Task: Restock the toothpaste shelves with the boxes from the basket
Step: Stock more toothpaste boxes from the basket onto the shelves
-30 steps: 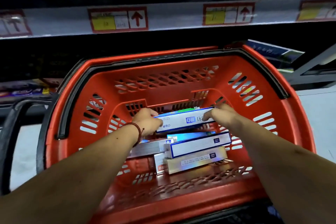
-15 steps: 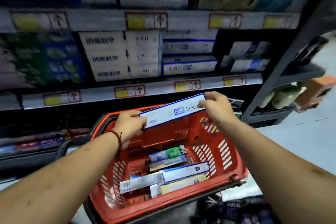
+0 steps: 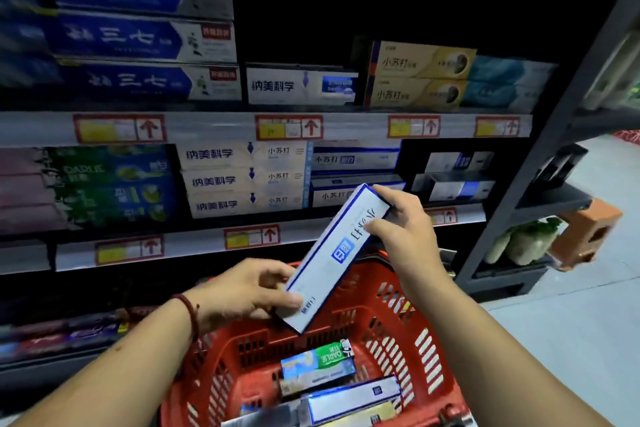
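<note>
**Inspector:** Grip on the white-and-blue box [image 3: 337, 253]?

**Recorder:** Held at both ends. Pinched at the near, lower end by the left hand [image 3: 249, 291], thumb across the printed face, fingers beneath. Clasped at the far, upper end by the right hand [image 3: 405, 236], fingers curled round the edge. Both closed on the carton, with nothing else carried.

**Inspector:** Attitude and position?

**Recorder:** Tilted, far end raised and leaning right, printed face up. Carried in the air over the red basket [image 3: 426, 340], clear of its rim and short of the shelving. Judged a two-ended hold for turning a long, light carton level before sliding it in lengthwise.

**Inspector:** Destination?

**Recorder:** Most likely onto the matching stack [image 3: 353, 163] on the middle shelf, just beyond the raised end. Same blue border, same lettering. Lower than the neighbouring stack [image 3: 242, 180] to its left, hence room on top.

**Inspector:** Stock remaining?

**Recorder:** Left lying flat in the basket: a green box [image 3: 322, 360] and a blue-edged box [image 3: 353, 399] nearer the camera, with others partly hidden beneath. Judged well short of completion.

**Inspector:** Hazards?

**Recorder:** Possible snag of the leading corner on the price rail [image 3: 249, 236] or on the shelf above. Advisable to level first, then feed in end-on or broadside to match the facing stock.
</note>
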`<state>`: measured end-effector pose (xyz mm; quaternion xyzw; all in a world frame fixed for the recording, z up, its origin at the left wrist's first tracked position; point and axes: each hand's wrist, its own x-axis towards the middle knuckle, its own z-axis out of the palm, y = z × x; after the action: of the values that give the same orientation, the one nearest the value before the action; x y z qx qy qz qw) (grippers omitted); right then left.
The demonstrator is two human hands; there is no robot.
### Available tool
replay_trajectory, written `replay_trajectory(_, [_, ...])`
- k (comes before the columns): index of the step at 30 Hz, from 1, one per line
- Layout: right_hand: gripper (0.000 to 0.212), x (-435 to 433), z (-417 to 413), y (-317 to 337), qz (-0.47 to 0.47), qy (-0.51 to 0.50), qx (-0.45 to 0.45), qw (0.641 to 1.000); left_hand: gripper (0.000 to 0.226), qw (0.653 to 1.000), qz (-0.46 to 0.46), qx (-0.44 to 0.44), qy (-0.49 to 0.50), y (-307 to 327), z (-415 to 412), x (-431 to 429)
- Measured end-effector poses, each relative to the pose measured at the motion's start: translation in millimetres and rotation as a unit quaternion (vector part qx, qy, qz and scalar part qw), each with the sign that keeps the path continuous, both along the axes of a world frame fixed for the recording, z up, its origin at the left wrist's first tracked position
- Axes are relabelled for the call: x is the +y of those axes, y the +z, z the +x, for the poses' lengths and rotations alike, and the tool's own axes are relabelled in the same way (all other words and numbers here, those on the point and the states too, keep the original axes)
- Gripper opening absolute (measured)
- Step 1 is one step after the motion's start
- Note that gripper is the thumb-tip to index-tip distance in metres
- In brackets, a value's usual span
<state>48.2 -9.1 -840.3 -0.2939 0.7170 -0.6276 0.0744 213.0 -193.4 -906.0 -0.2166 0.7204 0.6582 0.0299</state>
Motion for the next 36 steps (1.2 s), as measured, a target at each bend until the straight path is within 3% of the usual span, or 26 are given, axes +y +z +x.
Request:
replay_trajectory(4, [0.063, -11, 5, -3, -0.003, 0.013, 0.091, 0.996, 0.046, 0.999, -0.026, 0.001, -0.021, -2, -9, 6])
replay_trajectory(11, [0.093, -36, 19, -33, -0.040, 0.112, -0.022, 0.993, 0.046, 0.995, 0.048, 0.076, 0.044, 4, -29, 25])
replay_trajectory(14, [0.082, -47, 24, -45, 0.031, 0.141, 0.016, 0.989, 0.060, 0.984, 0.075, 0.122, 0.104, 7, -33, 25])
replay_trajectory(17, [0.048, -51, 23, -48, 0.087, 0.157, 0.060, 0.982, 0.062, 0.960, 0.097, 0.178, 0.194, 13, -33, 15])
replay_trajectory(20, [0.024, -47, 12, -46, 0.120, 0.165, -0.001, 0.979, 0.063, 0.934, 0.143, 0.204, 0.255, 18, -28, 4])
replay_trajectory(23, [0.033, -39, 1, -46, 0.155, 0.201, -0.115, 0.960, 0.050, 0.899, 0.218, 0.230, 0.302, 24, -24, -6])
replay_trajectory(25, [0.038, -40, -2, -45, 0.113, 0.199, -0.179, 0.957, 0.041, 0.885, 0.239, 0.243, 0.316, 29, -22, -10])
replay_trajectory(32, [0.043, -44, -18, -31, -0.006, 0.080, -0.189, 0.979, 0.042, 0.861, 0.116, 0.262, 0.420, 39, -15, -40])
replay_trajectory(36, [0.046, -43, -28, -33, -0.022, 0.009, -0.166, 0.986, 0.039, 0.882, 0.033, 0.231, 0.410, 31, -19, -36])
